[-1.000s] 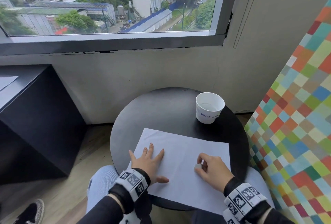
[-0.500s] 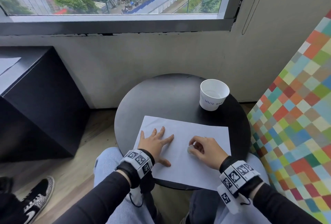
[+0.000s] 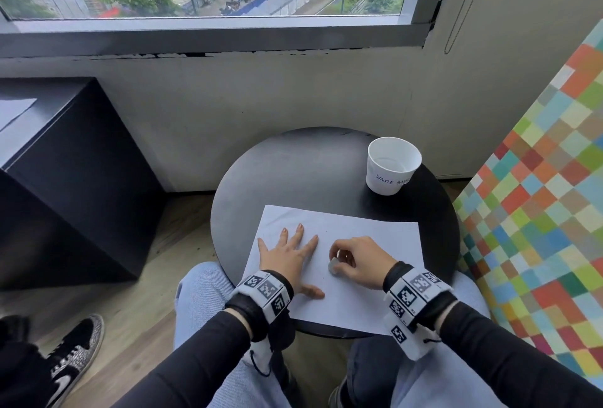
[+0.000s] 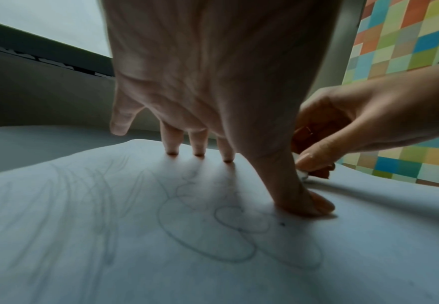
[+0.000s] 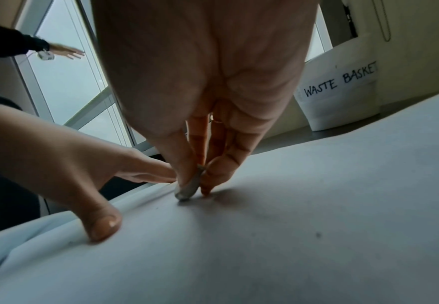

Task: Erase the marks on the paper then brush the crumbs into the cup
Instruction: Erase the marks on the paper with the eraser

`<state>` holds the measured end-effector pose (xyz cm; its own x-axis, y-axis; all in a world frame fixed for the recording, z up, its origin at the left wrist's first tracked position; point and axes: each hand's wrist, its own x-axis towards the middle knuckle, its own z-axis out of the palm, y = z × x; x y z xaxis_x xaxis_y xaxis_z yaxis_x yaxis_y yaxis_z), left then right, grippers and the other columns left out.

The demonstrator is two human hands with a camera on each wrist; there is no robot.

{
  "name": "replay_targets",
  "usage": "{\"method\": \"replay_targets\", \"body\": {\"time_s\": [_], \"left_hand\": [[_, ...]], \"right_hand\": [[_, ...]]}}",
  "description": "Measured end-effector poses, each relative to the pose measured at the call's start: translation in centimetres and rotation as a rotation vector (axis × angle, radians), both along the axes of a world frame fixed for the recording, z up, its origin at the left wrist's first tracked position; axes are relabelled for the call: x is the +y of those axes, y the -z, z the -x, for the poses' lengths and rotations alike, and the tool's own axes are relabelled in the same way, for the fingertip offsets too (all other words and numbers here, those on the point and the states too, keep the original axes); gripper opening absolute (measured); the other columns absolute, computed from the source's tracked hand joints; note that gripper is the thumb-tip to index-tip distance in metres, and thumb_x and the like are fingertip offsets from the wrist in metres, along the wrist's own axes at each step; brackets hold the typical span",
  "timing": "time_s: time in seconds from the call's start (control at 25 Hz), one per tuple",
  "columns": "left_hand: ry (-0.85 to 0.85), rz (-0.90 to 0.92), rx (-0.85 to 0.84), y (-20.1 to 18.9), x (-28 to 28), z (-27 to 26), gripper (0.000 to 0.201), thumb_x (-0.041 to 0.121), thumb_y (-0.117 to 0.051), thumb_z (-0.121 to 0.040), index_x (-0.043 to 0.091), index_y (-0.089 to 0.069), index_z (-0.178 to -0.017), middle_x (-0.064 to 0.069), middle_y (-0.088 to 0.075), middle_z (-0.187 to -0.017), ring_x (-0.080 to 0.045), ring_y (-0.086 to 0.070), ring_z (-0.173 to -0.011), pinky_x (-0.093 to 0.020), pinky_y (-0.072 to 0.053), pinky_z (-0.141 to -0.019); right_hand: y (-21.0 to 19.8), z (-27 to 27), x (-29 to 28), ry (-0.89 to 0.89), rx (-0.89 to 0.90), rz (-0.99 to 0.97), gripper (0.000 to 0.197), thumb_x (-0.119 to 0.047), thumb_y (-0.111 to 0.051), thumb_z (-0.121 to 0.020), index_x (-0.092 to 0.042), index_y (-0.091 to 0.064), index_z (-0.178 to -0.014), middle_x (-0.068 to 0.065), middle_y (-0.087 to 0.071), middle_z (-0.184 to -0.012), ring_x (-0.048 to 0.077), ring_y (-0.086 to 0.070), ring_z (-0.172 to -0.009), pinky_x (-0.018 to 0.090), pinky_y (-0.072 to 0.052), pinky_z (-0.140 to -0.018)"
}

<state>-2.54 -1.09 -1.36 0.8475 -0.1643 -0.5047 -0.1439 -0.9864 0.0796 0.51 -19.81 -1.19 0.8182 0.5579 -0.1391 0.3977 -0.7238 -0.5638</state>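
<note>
White paper (image 3: pixel 365 238), white cup (image 3: pixel 391 166), black round table (image 3: pixel 293 172), multicoloured checkered panel (image 3: pixel 538 195).

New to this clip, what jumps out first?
The two hands on the white paper across the round black table: the left hand lies flat, holding the sheet down, and the right hand pinches a small grey eraser against it. Faint pencil loops remain under the left palm. A white cup labelled WASTE BASKET stands at the table's far right.
</note>
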Motion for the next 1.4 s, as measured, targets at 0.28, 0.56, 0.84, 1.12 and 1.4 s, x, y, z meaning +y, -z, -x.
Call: {"method": "replay_targets", "body": {"time_s": [0.28, 0.56, 0.84, 1.12, 1.4], "left_hand": [[0.008, -0.04, 0.0, -0.2, -0.2, -0.1, 0.124, 0.078, -0.063, -0.071, 0.03, 0.011, -0.157, 0.001, 0.02, -0.164, -0.029, 0.008, -0.152, -0.071, -0.006, -0.113], [0.01, -0.061, -0.002, 0.0, -0.5, -0.2, 0.124, 0.078, -0.063, -0.072, 0.03, 0.013, -0.157, 0.001, 0.021, -0.164, -0.03, 0.008, -0.152, -0.07, -0.005, -0.114], [0.009, -0.061, 0.01, 0.0, -0.4, -0.2, 0.124, 0.078, -0.062, -0.072, 0.029, 0.014, -0.156, 0.001, 0.022, -0.163, -0.031, 0.009, -0.152, -0.07, -0.005, -0.113], [0.011, -0.068, 0.012, -0.1, -0.5, -0.3, 0.124, 0.079, -0.062, -0.072, 0.029, 0.015, -0.156, 0.0, 0.022, -0.163, -0.031, 0.009, -0.152, -0.07, -0.005, -0.114], [0.008, -0.066, 0.016, 0.0, -0.5, -0.3, 0.125, 0.08, -0.061, -0.071, 0.029, 0.014, -0.156, 0.001, 0.023, -0.163, -0.031, 0.009, -0.152, -0.071, -0.007, -0.113]], "right_hand": [[0.0, 0.3, 1.0, -0.079, 0.019, -0.014, 0.012, -0.019, -0.065, -0.082, -0.014, -0.067, -0.093, -0.009, -0.056, -0.072, 0.005, -0.048, -0.064, 0.008, -0.033, -0.061], [0.2, 0.4, 1.6, -0.103, -0.016, -0.02, 0.011, -0.017, -0.063, -0.083, -0.013, -0.066, -0.092, -0.005, -0.059, -0.074, 0.009, -0.048, -0.067, 0.01, -0.032, -0.061], [0.1, -0.3, 2.1, -0.081, -0.051, -0.006, 0.009, -0.018, -0.062, -0.082, -0.014, -0.065, -0.09, -0.002, -0.062, -0.076, 0.011, -0.049, -0.069, 0.018, -0.034, -0.065], [-0.3, -0.3, 2.2, -0.065, -0.053, -0.019, 0.007, -0.015, -0.063, -0.082, -0.012, -0.064, -0.088, -0.009, -0.053, -0.07, 0.011, -0.047, -0.067, 0.018, -0.033, -0.064], [-0.7, -1.1, 2.3, -0.058, -0.032, 0.049, 0.012, -0.016, -0.063, -0.081, -0.011, -0.065, -0.092, -0.003, -0.059, -0.076, 0.013, -0.048, -0.072, 0.019, -0.034, -0.066]]}}
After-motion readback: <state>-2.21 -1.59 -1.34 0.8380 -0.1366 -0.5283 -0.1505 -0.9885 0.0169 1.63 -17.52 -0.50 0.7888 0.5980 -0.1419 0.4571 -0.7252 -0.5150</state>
